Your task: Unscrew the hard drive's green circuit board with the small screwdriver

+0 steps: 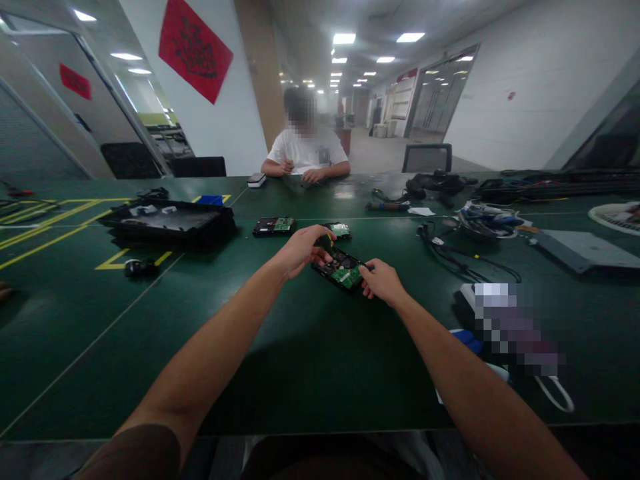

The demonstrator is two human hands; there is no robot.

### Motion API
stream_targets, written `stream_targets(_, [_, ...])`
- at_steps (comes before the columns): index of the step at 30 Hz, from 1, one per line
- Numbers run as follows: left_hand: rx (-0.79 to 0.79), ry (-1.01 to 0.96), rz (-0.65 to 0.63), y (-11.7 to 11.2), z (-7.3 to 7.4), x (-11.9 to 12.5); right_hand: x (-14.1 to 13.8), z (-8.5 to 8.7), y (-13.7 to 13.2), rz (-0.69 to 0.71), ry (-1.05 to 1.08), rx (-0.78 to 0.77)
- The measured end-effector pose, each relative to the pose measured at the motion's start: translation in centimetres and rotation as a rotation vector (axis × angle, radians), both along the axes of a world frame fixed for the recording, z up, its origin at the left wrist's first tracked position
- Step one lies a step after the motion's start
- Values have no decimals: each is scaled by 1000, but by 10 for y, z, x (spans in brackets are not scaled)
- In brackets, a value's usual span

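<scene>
A hard drive with its green circuit board facing up is tilted slightly above or on the table in front of me. My right hand grips its right end between thumb and fingers. Over the drive's left part, my left hand is closed round a small black and yellow screwdriver, mostly hidden by the fingers; where its tip meets the drive cannot be made out. Just behind lie another hard drive and a third drive, partly covered by my left hand.
On the green table, a black tray stands at left. Cables, a bowl of wires and a grey metal box are at right. A person sits across the table.
</scene>
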State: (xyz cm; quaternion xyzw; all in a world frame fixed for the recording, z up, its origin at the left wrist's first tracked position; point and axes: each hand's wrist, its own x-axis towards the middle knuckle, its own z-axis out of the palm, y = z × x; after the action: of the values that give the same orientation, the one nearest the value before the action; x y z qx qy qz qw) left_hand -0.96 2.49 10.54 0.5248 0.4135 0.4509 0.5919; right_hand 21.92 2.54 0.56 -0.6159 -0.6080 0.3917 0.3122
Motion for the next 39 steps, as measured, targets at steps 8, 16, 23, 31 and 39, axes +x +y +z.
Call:
stream_targets(8, [-21, -48, -80, -6, 2, 4, 0, -4, 2, -7, 10, 10])
stream_targets(16, [-39, -32, -82, -3, 1, 3, 2, -3, 0, -1, 10, 12])
stream_targets(23, [-41, -65, -52, -2, 1, 4, 1, 0, -1, -7, -6, 11])
stream_targets(31, [-66, -45, -117, -5, 2, 3, 0, 1, -2, 8, -2, 21])
stream_targets(39, [-20, -20, -13, -2, 1, 2, 2, -3, 2, 8, 4, 7])
